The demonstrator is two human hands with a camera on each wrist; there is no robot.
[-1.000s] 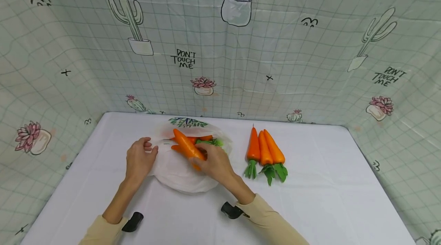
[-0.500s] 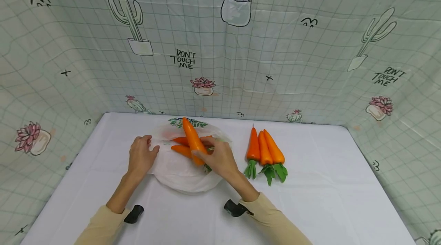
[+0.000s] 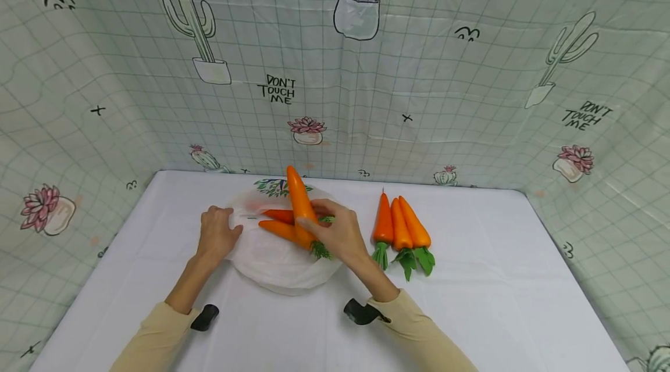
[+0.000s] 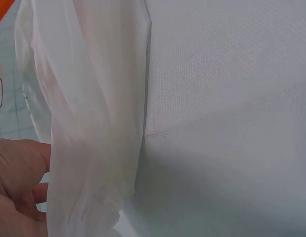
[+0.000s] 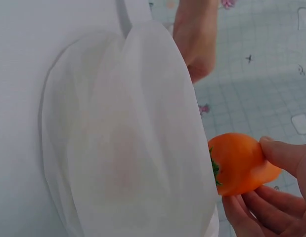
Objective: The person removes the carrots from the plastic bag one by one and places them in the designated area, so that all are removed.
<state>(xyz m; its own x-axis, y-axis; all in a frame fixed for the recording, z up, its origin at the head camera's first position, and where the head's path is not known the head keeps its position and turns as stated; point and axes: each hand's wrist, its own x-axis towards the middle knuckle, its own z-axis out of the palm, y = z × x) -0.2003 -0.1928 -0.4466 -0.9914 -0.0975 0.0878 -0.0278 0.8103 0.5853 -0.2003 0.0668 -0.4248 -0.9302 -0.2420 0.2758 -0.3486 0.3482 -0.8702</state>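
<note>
- While R hand is clamping a carrot btwn thumb & fingers over the bag, carrot's tip is pointing to far side.
- L hand is resting at bag's left edge; fingertips are hiding behind plastic in L wrist view, so can't tell if they're pinching.
- Progress: prob. mid-step, as one carrot is sitting in hand. 2 more are lying within bag's outline, partly under the held one; in or on it, can't tell. 3 others are lying side by side to the right, apart from bag, leafy tops facing the person. Split so far is 2 at bag, 1 in hand, 3 out; whether they're going in or coming out, can't tell.
- Surface: white cloth is covering the table.
- Room: pale grid curtain w/ cacti, succulents & "DON'T TOUCH ME" is hanging behind & at both sides.
</note>
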